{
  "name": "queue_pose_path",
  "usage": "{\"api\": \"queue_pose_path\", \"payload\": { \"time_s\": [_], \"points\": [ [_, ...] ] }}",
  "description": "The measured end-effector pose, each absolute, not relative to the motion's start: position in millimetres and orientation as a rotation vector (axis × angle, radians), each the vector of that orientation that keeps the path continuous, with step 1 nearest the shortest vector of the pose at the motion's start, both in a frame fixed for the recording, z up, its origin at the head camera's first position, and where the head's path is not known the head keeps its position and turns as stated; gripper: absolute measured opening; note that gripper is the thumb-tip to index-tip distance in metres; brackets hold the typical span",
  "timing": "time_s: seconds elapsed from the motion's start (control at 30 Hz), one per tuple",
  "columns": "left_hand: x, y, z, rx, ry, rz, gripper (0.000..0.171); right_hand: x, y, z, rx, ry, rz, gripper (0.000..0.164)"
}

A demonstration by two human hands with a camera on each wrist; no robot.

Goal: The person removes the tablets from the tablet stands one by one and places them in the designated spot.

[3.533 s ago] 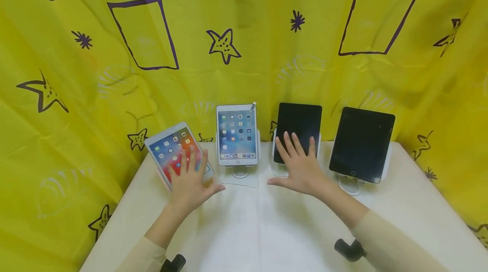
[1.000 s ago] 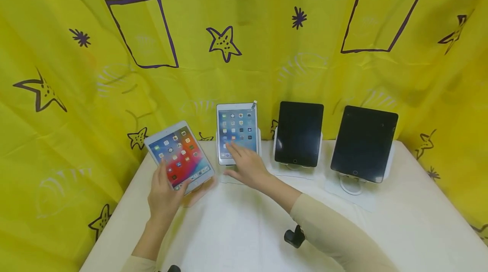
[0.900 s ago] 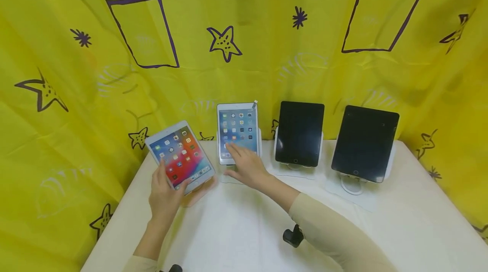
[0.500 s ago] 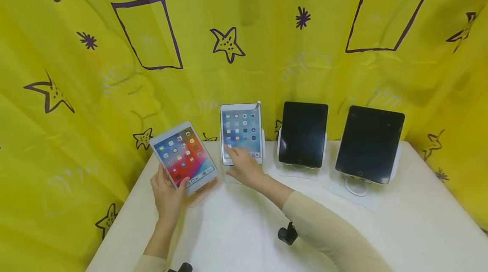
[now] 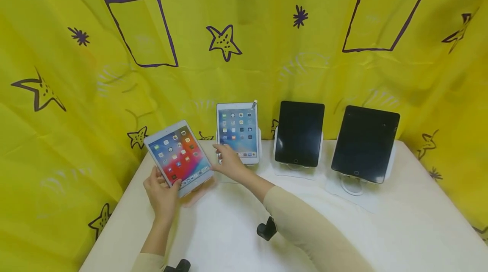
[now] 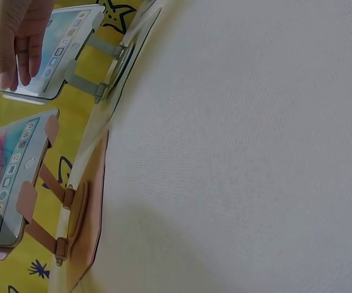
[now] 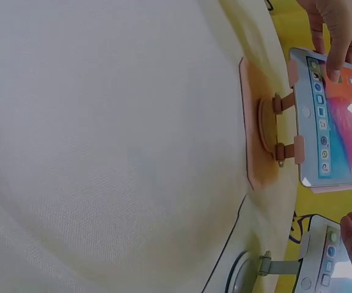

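Observation:
A white tablet (image 5: 184, 153) with a lit red and blue screen leans on a pink folding stand (image 6: 89, 232) at the left. My left hand (image 5: 162, 195) grips its lower left edge, thumb on the front and fingers round the side. Near the lower right edge of this tablet is my right hand (image 5: 230, 162), its thumb at the edge. The other right-hand fingers are loosely bent in front of a second white tablet (image 5: 238, 126), whose lower left part they cover. That tablet has a lit blue screen and stands on a grey stand (image 6: 118, 70).
Two dark-screened tablets, one in the middle right (image 5: 299, 134) and one farther right (image 5: 365, 145), stand on white stands. A white cloth covers the table (image 5: 228, 238). Behind the row hangs a yellow curtain (image 5: 263, 77) with purple drawings.
My right hand has moved from the second tablet's screen leftward to the left tablet's right edge. Earlier both hands were spread over tablets; the left hand then took hold of the left tablet's edge.

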State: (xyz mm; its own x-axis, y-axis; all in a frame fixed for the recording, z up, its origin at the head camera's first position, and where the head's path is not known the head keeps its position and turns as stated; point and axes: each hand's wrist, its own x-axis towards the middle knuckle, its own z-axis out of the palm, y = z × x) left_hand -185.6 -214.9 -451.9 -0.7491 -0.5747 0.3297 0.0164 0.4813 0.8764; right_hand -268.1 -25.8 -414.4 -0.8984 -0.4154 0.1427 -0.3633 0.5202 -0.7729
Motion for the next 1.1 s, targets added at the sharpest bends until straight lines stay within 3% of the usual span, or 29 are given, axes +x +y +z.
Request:
{"api": "queue_pose_path", "payload": {
  "time_s": [0.43, 1.1],
  "points": [
    [-193, -219, -445, 0.526, -2.118, -1.247, 0.068, -283, -55, -413, -0.59, 2.58, -1.418, 0.078],
    [-191, -227, -442, 0.585, -2.143, -1.31, 0.057, -280, -81, -418, -0.267, 2.4, -1.754, 0.059]
  ]
}}
